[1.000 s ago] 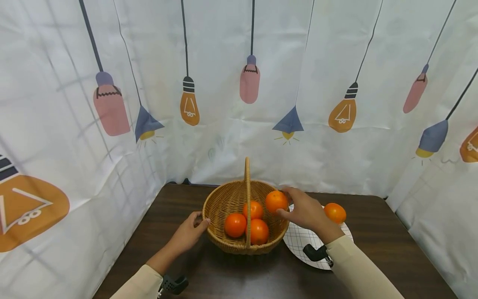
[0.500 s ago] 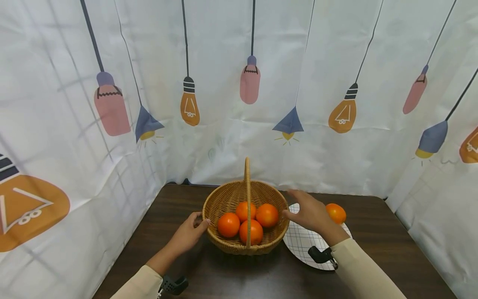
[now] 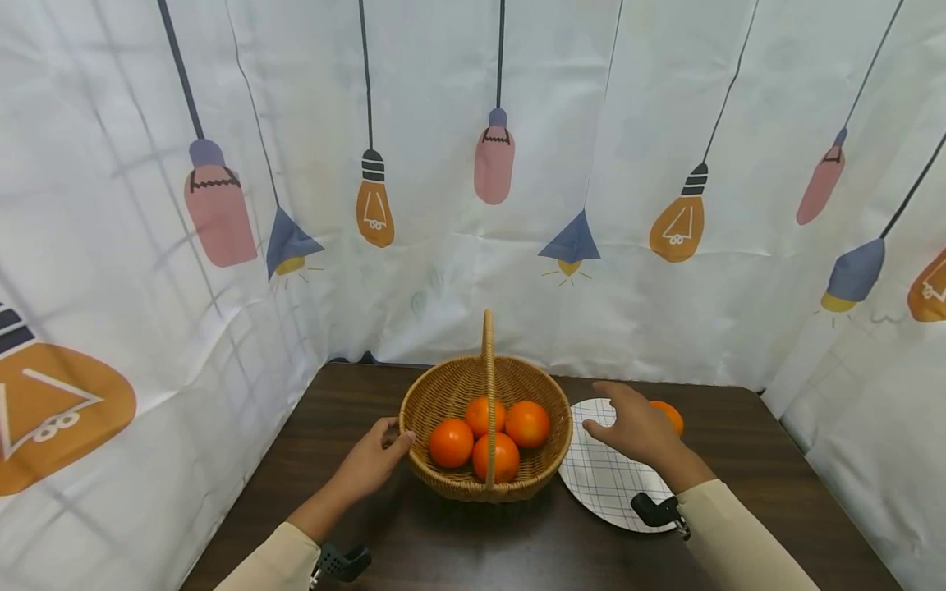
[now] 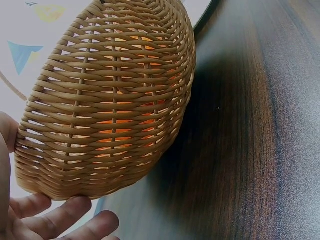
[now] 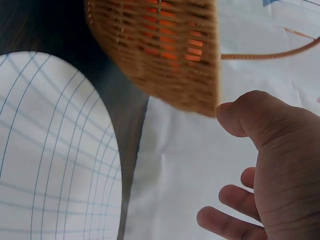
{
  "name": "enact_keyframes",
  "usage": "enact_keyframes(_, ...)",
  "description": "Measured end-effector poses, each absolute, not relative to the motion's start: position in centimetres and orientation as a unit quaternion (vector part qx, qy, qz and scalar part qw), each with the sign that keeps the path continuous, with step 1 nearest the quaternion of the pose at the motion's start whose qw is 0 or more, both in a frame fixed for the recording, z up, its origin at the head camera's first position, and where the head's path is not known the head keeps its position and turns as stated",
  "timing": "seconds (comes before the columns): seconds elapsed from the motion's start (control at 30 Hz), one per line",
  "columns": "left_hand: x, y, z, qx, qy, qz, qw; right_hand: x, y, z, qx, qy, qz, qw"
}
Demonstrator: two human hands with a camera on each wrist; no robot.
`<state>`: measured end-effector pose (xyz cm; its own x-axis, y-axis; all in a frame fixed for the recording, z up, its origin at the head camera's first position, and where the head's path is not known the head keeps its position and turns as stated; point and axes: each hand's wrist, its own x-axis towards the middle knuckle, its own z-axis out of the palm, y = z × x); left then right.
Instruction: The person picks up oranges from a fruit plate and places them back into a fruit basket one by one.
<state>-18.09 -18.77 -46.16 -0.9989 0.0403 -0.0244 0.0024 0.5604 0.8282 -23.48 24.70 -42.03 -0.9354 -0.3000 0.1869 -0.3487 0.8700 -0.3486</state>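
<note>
A wicker basket (image 3: pixel 451 491) with a tall arched handle stands on the table with several round, glossy orange fruits (image 3: pixel 528 424) in it. My left hand (image 3: pixel 373 458) holds the basket's left rim. In the left wrist view, the left fingers (image 4: pixel 75 212) lie against the outer wicker wall and the thumb is at the rim. My right hand (image 3: pixel 634 428) hovers over a white plate (image 3: pixel 602 484) with a grid pattern, its fingers spread and holding nothing. Behind that hand, another orange fruit (image 3: pixel 668 416) shows in part at the plate's far right.
The dark wood table (image 3: pixel 473 550) has its back edge close to a white curtain (image 3: pixel 443 287) printed with hanging lamps. More of this cloth hangs at the left and right sides. A dark strap with a device (image 3: pixel 654 510) sits on the right wrist.
My right hand has put one orange fruit into the basket, let go, and drawn back rightward over the plate. The fruits in the basket shifted slightly left. My left hand stays on the rim.
</note>
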Motion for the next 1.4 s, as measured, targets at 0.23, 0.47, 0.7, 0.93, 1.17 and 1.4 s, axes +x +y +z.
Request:
enact_keyframes(0.23,-18.1,-18.8,-46.3,0.006,0.886,0.463,0.021,-23.3,26.8,-42.7,0.142,-0.973,0.163,0.080)
enact_keyframes(0.47,-17.9,-18.7,-45.9,0.009,0.885,0.466,0.021,-23.4,29.2,-43.4,0.112,-0.977,0.174,0.061)
enact_keyframes(0.7,-18.0,-18.6,-46.0,0.009,0.883,0.469,0.020,-23.1,31.3,-43.9,0.092,-0.975,0.191,0.061)
enact_keyframes(0.93,-18.2,-18.7,-46.4,0.006,0.880,0.475,0.018,-23.3,32.5,-44.4,0.080,-0.976,0.195,0.061)
enact_keyframes(1.17,-18.2,-18.8,-46.4,0.004,0.879,0.477,0.019,-23.7,33.5,-45.1,0.063,-0.980,0.179,0.052)
enact_keyframes(1.4,-18.1,-18.8,-46.2,0.011,0.880,0.474,0.017,-24.4,34.1,-45.7,0.042,-0.983,0.176,0.034)
